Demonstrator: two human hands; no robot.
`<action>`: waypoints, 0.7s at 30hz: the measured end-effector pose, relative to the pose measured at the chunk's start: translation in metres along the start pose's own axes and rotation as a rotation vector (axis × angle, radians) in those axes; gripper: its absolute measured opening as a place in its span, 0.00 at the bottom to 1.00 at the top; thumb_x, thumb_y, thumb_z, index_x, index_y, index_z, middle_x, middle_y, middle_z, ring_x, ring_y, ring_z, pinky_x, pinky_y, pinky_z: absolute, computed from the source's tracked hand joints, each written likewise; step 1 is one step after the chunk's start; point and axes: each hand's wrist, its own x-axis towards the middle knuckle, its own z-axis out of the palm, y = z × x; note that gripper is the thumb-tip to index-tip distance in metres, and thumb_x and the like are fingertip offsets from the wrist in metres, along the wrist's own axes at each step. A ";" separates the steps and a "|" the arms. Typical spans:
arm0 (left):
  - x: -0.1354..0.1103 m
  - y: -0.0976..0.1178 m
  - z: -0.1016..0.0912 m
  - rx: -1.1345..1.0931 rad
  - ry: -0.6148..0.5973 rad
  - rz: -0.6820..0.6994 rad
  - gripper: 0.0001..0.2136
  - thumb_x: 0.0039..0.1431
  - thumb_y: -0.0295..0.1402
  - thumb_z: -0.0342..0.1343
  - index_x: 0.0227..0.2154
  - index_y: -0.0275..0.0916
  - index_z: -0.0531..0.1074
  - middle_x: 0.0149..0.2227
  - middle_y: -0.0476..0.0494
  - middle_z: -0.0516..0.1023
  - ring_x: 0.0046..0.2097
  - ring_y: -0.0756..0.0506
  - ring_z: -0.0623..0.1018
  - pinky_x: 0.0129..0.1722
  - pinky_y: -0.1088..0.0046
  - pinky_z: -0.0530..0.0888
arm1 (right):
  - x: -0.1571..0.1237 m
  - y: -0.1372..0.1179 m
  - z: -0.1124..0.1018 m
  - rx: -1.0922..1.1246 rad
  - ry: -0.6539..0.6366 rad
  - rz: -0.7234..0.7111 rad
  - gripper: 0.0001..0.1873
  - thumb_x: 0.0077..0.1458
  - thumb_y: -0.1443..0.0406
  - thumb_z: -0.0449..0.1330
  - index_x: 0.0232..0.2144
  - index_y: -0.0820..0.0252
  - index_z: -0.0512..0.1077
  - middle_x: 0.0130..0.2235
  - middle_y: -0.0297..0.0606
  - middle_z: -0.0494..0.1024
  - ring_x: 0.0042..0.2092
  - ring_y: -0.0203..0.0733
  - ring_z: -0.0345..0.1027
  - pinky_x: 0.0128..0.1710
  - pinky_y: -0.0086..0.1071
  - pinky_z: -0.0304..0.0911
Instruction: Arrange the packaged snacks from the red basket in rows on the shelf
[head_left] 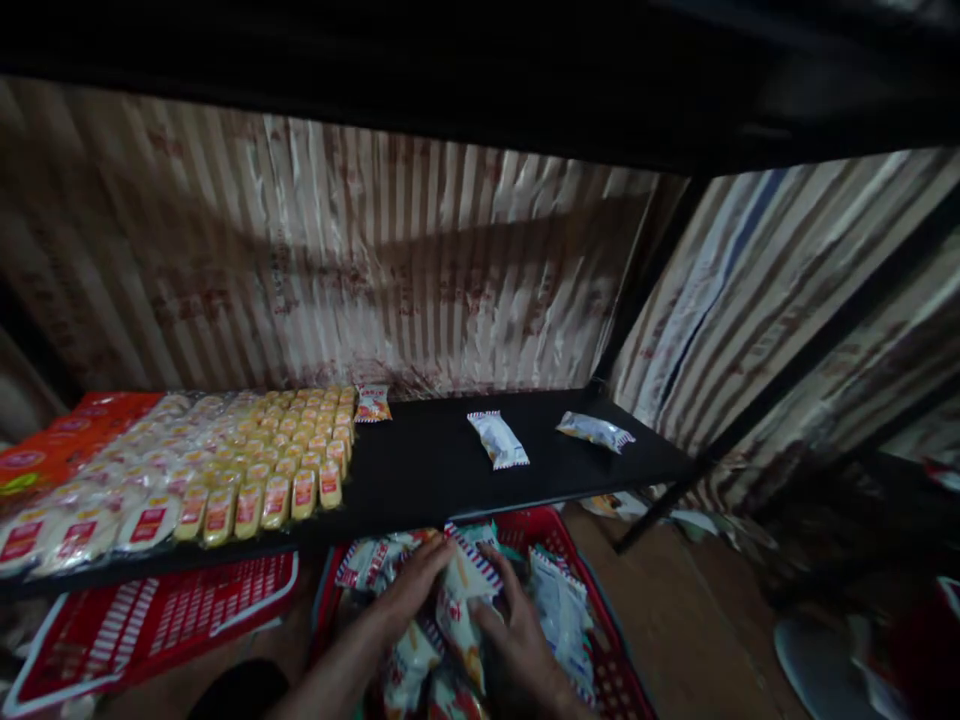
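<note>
Over a red plastic basket (611, 640) filled with snack packets, both my hands are around one white snack packet (457, 600) with a striped end. The fingers of my left hand (412, 590) press against its upper left edge. My right hand (517, 640) grips it from the right, thumb on the front and fingers behind. Right beside my right hand lies a pale blue-white packet (561, 615) in the basket. More packets, such as a white one (409, 660), are partly hidden under my forearms.
On the black shelf (420, 460) stand rows of yellow wrapped cakes (300, 440), white round packs (82, 530) and an orange bag (67, 440). A small red-white packet (372, 403) and two packets (499, 440) (596, 431) lie there. Another red basket (172, 620) sits below left.
</note>
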 end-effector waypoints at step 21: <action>0.011 -0.028 0.001 -0.182 0.441 0.034 0.19 0.46 0.46 0.61 0.34 0.38 0.67 0.31 0.48 0.76 0.33 0.46 0.77 0.34 0.70 0.72 | 0.007 0.003 0.016 0.535 -0.147 0.384 0.37 0.46 0.52 0.66 0.56 0.53 0.61 0.51 0.41 0.74 0.50 0.46 0.69 0.52 0.42 0.63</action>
